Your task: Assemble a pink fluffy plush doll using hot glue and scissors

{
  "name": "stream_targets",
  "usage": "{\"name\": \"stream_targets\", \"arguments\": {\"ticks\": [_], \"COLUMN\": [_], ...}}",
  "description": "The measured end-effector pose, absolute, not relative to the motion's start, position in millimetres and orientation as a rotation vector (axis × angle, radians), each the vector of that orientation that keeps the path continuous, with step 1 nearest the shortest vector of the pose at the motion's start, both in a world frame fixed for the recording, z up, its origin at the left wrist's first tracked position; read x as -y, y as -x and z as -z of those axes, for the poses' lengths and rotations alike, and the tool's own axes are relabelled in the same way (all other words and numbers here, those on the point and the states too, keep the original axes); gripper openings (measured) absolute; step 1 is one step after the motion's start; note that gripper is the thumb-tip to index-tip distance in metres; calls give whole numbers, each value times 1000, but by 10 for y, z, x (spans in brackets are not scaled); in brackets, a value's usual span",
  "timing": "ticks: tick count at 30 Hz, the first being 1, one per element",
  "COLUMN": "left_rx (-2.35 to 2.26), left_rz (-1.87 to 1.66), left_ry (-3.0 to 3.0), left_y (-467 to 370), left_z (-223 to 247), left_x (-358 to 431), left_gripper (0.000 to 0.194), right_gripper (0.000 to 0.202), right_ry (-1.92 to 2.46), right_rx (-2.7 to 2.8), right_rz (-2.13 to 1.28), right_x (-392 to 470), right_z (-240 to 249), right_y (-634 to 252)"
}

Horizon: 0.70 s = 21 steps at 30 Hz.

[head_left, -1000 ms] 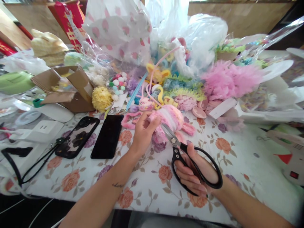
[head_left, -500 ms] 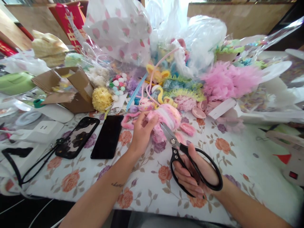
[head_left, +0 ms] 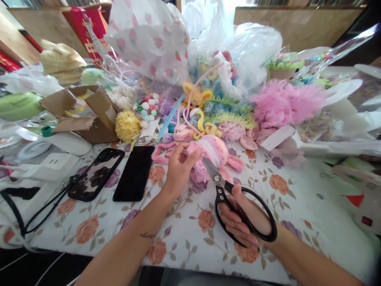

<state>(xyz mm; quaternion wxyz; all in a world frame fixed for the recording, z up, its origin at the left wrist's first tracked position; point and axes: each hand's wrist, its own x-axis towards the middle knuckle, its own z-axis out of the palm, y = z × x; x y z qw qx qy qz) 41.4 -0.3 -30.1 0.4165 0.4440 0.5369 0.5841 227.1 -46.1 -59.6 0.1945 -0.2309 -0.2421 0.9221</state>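
A fluffy pink plush piece (head_left: 218, 149) with a white band lies mid-table, and my left hand (head_left: 180, 169) grips its left side between thumb and fingers. My right hand (head_left: 242, 216) is wrapped round the black handles of a pair of scissors (head_left: 218, 178). Their blades look nearly closed, and the tips point up-left at the plush's lower edge, close to my left thumb. Whether the tips touch the plush I cannot tell. A pink fuzzy strip (head_left: 235, 163) sticks out at the plush's right. Just behind it lies a pink doll face (head_left: 182, 132).
Two phones (head_left: 133, 172) (head_left: 97, 174) lie on the left of the flowered tablecloth (head_left: 184, 238), beside a cardboard box (head_left: 86, 125) and a white plug adapter (head_left: 56, 167). Pink tulle (head_left: 288, 101), plastic bags (head_left: 256, 47) and craft pieces crowd the back. A glue gun (head_left: 360, 190) stands at the right edge.
The scissors have drawn slightly down and back from the plush, and their blades look more closed. My left hand keeps its grip, shifted a little to the right.
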Motion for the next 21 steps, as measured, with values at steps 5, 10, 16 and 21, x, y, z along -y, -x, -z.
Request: {"name": "stream_targets", "arguments": {"ticks": [5, 10, 16, 21], "left_rx": [-1335, -1350, -1373, -1343], "left_rz": [-1444, -1462, -1447, -1417], "left_ry": [-1108, -1046, -1085, -1012], "left_y": [-417, -406, -414, -413], "left_z": [310, 317, 309, 329], "left_x": [-4, -9, -9, -25], "left_gripper": [18, 22, 20, 23], "right_gripper": [68, 70, 68, 70], "right_ry": [616, 564, 640, 669], "right_rx": [681, 662, 664, 639], "right_rz": [-2587, -2619, -2574, -2615], "right_x": [462, 455, 475, 467], "right_z": [591, 569, 585, 578], "right_y": [-2274, -2247, -2265, -2284]}}
